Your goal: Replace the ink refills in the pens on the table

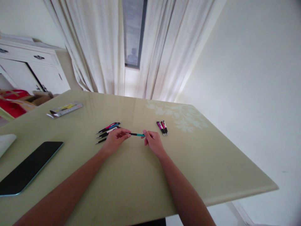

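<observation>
A teal and black pen [137, 134] is stretched level between my two hands above the table. My left hand [116, 138] pinches its black tip end between thumb and fingers. Around the teal end my right hand [152, 139] is closed, covering that end. Just behind and left of my left hand lies a group of several pens [108, 130] in pink, blue, white and black, partly hidden by the hand. Beyond my right hand, three pens [162, 128] with purple, pink and white parts lie side by side.
A phone-like black slab [30, 168] lies at the left, near a white object [7, 142] at the edge of view. Farther back is a clear printed package [66, 109]. The table [199, 163] ends at the right; curtains [103, 47] and a white cabinet [35, 62] stand behind.
</observation>
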A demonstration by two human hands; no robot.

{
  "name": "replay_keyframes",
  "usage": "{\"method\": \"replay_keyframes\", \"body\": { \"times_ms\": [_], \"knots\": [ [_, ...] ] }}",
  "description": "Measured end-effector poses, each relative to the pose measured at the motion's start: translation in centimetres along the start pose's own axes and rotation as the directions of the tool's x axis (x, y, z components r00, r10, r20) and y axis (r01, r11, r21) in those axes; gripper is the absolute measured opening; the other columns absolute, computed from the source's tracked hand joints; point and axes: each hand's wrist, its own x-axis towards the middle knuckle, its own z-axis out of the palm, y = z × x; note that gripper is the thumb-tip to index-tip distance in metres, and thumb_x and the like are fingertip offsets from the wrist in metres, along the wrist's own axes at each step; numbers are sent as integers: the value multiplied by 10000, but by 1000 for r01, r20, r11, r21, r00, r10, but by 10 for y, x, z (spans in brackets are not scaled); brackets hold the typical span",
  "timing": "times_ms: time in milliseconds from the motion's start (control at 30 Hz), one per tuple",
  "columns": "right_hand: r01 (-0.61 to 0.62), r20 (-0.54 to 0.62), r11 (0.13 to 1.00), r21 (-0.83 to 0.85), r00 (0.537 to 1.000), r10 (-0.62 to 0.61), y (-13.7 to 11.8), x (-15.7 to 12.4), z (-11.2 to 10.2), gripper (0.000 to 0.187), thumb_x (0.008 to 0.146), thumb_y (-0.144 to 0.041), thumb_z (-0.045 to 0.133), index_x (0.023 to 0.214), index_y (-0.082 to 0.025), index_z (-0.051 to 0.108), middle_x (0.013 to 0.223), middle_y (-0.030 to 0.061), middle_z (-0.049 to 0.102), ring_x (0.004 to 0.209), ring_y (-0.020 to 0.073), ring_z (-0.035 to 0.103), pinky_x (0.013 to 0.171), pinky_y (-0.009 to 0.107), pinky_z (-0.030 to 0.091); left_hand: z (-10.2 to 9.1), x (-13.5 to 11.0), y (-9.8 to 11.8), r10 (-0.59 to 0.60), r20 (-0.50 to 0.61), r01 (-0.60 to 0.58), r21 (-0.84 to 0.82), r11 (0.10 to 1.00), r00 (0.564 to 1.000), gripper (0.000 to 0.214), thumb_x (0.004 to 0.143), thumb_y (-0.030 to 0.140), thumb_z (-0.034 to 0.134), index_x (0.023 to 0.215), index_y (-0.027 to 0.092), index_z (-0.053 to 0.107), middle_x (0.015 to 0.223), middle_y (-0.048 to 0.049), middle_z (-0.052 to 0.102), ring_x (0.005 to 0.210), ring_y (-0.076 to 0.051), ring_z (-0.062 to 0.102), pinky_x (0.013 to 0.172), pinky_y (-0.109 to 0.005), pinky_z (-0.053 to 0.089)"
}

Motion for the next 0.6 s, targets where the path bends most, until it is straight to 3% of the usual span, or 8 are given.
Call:
{"method": "replay_keyframes", "body": {
  "times_ms": [133, 200, 300, 400, 500, 600],
  "knots": [
    [8, -5, 1000, -10, 1000, -8, -1, -1, 1, 579, 992, -594, 486, 764, -139, 763, 477, 0, 577, 429, 95, 412, 467, 219, 304, 0, 0, 0, -49, 79, 46, 43, 998, 996, 447, 897, 574, 581, 832, 174, 771, 724, -47, 732, 621, -164, 633, 599, -276, 520],
    [9, -2, 1000, -8, 1000, -9, 0, 0, 1, 582, 989, -602, 487, 766, -141, 764, 476, 0, 575, 430, 97, 413, 468, 220, 306, -1, 0, -1, -31, 84, 26, 62, 998, 996, 406, 859, 562, 641, 803, 181, 770, 699, -38, 722, 632, -169, 634, 605, -276, 521],
    [6, 1, 1000, 21, 1000, -6, 1, 1, 1, 591, 990, -611, 479, 773, -141, 765, 472, 0, 574, 427, 99, 416, 469, 223, 307, 0, 0, -1, 7, 26, -7, 27, 1000, 1000, 359, 768, 517, 758, 921, 192, 774, 811, -40, 762, 720, -185, 671, 677, -289, 548],
    [9, -2, 999, 32, 1000, -9, 2, 1, 1, 582, 991, -601, 486, 764, -143, 763, 467, -4, 570, 422, 95, 410, 474, 222, 308, 0, 0, 0, -27, 43, 27, -4, 1000, 999, 389, 845, 539, 663, 946, 178, 768, 829, -55, 771, 679, -174, 660, 648, -287, 546],
    [14, -10, 1000, 26, 1000, -14, 2, 1, 1, 561, 990, -582, 503, 750, -145, 760, 471, -4, 574, 426, 92, 408, 477, 220, 309, -1, 1, 1, -48, 119, 45, 29, 999, 992, 442, 909, 541, 548, 804, 171, 765, 716, -49, 740, 601, -161, 618, 591, -271, 516],
    [-7, 0, 998, 59, 1000, 7, 4, 2, 1, 560, 988, -583, 500, 760, -142, 759, 473, -2, 577, 421, 94, 420, 474, 220, 317, -2, 0, 4, -8, 109, 0, 71, 998, 994, 360, 875, 486, 596, 787, 186, 774, 681, -27, 718, 619, -161, 615, 614, -262, 506]
  ]
}}
